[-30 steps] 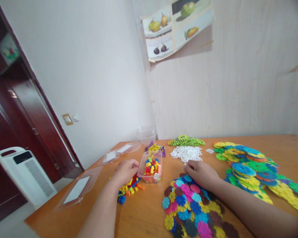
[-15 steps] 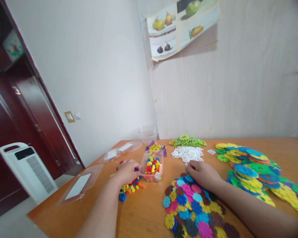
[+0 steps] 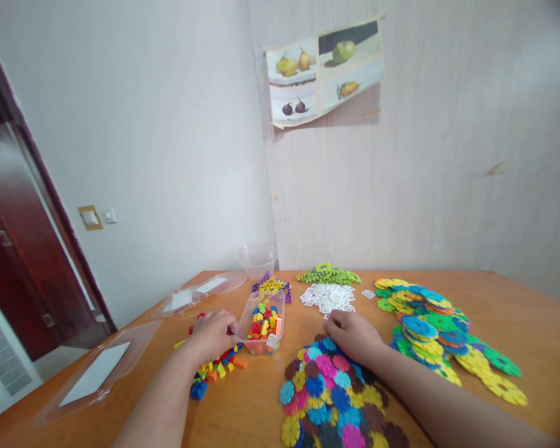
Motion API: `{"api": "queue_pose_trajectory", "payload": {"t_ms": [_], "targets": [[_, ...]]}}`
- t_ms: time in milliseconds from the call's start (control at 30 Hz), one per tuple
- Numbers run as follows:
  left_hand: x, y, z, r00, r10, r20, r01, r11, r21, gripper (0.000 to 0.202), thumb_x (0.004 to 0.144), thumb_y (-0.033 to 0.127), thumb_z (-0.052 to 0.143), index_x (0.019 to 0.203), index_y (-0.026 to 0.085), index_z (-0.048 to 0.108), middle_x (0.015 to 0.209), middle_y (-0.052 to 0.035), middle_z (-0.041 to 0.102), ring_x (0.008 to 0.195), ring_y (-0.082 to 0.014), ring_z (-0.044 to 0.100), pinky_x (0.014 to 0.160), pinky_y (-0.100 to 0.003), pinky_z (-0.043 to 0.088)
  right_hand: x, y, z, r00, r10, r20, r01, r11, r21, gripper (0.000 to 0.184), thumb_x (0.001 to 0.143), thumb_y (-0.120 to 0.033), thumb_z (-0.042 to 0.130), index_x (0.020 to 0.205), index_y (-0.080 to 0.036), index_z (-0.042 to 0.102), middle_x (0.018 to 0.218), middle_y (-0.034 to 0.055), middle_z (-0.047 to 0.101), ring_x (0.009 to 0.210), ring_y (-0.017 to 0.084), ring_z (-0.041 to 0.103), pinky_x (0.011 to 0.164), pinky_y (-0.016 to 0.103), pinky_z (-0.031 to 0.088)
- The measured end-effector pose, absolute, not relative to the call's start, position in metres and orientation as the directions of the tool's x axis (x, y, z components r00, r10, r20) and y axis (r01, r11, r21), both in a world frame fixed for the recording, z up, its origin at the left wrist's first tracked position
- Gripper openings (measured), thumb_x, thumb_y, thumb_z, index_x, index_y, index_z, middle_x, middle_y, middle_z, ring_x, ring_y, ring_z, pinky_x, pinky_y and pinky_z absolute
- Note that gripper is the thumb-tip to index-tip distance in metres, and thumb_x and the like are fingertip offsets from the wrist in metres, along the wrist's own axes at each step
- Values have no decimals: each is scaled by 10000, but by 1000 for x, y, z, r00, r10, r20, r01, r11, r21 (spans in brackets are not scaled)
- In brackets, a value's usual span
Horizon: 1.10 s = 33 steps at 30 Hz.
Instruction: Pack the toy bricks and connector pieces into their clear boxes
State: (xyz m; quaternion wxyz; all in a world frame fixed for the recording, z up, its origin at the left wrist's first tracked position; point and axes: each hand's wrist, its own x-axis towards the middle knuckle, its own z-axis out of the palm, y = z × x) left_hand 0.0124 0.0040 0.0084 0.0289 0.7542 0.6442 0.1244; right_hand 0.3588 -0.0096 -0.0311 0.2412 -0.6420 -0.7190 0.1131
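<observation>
My left hand (image 3: pixel 212 336) lies curled on a heap of small coloured bricks (image 3: pixel 212 370) on the wooden table (image 3: pixel 532 323). It is just left of a clear plastic box (image 3: pixel 261 323) filled with more small bricks, and what its fingers hold is hidden. My right hand (image 3: pixel 352 336) rests knuckles up, fingers bent, on the far edge of a pile of flat flower-shaped discs (image 3: pixel 331 395) in many colours. What lies under its fingers cannot be made out.
Farther back lie white lattice pieces (image 3: pixel 327 297), green pieces (image 3: pixel 329 275), a purple and yellow heap (image 3: pixel 270 286) and an empty clear tub (image 3: pixel 257 258). A long spread of coloured discs (image 3: pixel 441 330) covers the right side. Clear lids (image 3: pixel 100 373) lie at the left. A fruit poster (image 3: pixel 324 71) hangs on the wall.
The view has swung to the right and dipped a little. My left hand has slid slightly left from the box's edge onto the loose bricks. My right hand stays on the discs.
</observation>
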Motion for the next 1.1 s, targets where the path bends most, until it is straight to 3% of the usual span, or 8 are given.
{"api": "queue_pose_trajectory", "payload": {"t_ms": [433, 767, 867, 1000, 1100], "targets": [[18, -5, 17, 205, 970, 128, 963, -224, 149, 76, 625, 219, 657, 679, 254, 697, 880, -12, 684, 910, -233, 597, 756, -286, 365, 359, -10, -33, -66, 977, 201, 856, 158, -491, 302, 912, -367, 439, 709, -201, 589, 714, 11, 647, 672, 134, 541, 564, 245, 228], [13, 1, 12, 284, 928, 241, 926, -331, 183, 12, 689, 221, 635, 685, 232, 641, 871, -12, 656, 916, -192, 568, 778, -258, 384, 360, -10, -32, -75, 978, 197, 866, 161, -473, 323, 916, -402, 426, 696, -205, 556, 708, 13, 644, 671, 143, 548, 561, 246, 235], [5, 3, 10, 159, 952, 262, 936, -229, 266, 22, 714, 225, 616, 730, 220, 630, 859, -12, 662, 858, -178, 578, 725, -249, 395, 361, -10, -32, -81, 978, 190, 865, 164, -475, 331, 917, -411, 420, 696, -206, 555, 700, 12, 638, 664, 145, 549, 563, 246, 244], [6, 1, 16, -74, 967, 242, 879, -52, 474, 112, 793, 305, 567, 784, 203, 615, 711, 0, 645, 695, -161, 577, 632, -248, 403, 361, -11, -30, -93, 982, 166, 863, 163, -478, 338, 916, -430, 416, 715, -209, 575, 703, 16, 640, 668, 152, 558, 571, 247, 264], [19, -6, 31, -80, 954, 290, 685, -159, 711, 255, 820, 377, 562, 957, 177, 641, 898, -44, 703, 830, -182, 630, 707, -263, 459, 362, -11, -30, -104, 982, 160, 861, 170, -479, 348, 916, -436, 409, 709, -211, 577, 696, 16, 641, 673, 158, 566, 577, 250, 277]]}}
